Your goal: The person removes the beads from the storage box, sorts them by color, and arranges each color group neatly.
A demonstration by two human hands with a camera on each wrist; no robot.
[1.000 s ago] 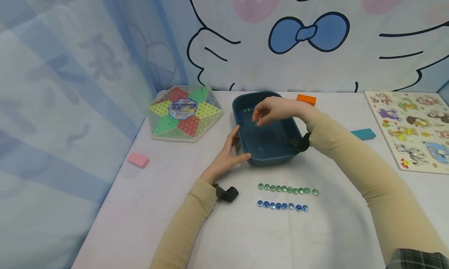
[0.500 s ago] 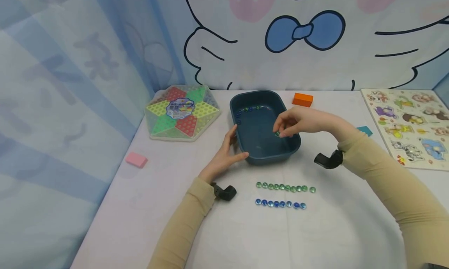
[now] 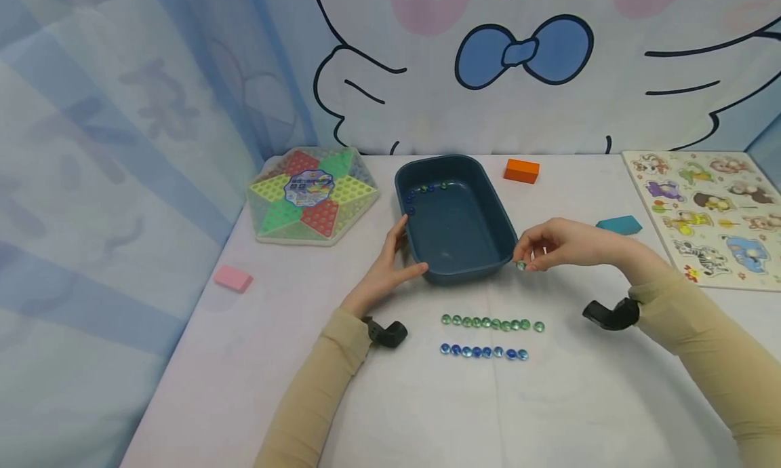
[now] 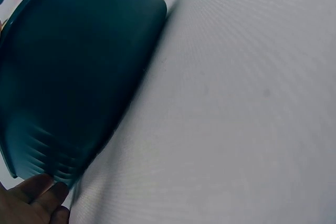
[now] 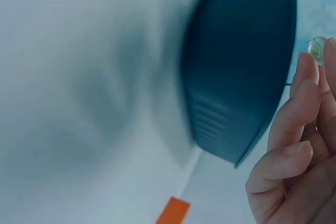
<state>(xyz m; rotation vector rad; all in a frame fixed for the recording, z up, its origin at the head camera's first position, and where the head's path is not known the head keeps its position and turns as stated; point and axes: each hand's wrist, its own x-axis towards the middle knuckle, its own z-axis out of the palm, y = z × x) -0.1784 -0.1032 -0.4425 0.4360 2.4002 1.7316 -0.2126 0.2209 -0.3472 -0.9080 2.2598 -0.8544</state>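
1. From where I stand, the green marble (image 3: 521, 265) is pinched between the thumb and fingertips of the right hand (image 3: 564, 243), just outside the near right corner of the basin (image 3: 460, 234).
2. The left hand (image 3: 384, 271) is spread, its fingers and thumb resting against the basin's outside at the near left corner.
3. I'd call it partway through a sorting by colour: on the table (image 3: 427, 414) lie a green row (image 3: 486, 322) of ten and a blue row (image 3: 487, 352) of eight. The marble in the fingers has no place there yet, and a handful of loose marbles (image 3: 444, 185), mostly dark blue, remains along the basin's far left edge.
4. Only the head view shows the basin's inside and both rows whole.
5. The left wrist view shows fingers touching the ribbed outer wall; the right wrist view shows the pinch close up, plus part of an orange block (image 5: 174, 211).
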